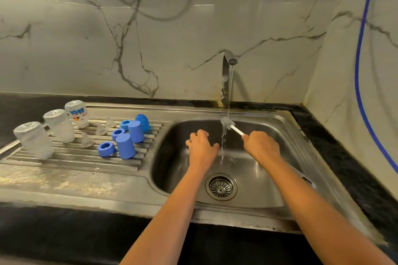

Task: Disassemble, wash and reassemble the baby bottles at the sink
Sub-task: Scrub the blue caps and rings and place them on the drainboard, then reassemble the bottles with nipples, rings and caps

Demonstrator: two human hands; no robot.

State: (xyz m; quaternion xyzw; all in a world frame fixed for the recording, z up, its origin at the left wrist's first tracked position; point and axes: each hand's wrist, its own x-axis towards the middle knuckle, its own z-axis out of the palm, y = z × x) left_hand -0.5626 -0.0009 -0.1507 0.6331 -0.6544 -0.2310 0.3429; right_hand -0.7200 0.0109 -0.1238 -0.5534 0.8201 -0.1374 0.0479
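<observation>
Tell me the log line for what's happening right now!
step: rinse | right hand: grips brush under tap water | left hand: curled beside it | drainboard: bottles, teats, rings, caps apart

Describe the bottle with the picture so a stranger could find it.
Start at the ribbed drainboard left of the sink basin. Three clear upturned bottles line its left side; pick the farthest bottle, nearest the wall. Only it has a blue-and-red print.

— What's blue?
— The caps [126,146], the rings [106,149] and the hose [358,60].
— And the wall [172,34]?
— Pale marble, grey veins. The worktop [64,232] is black, the brush handle [237,130] white, the bottles [34,140] clear.
</observation>
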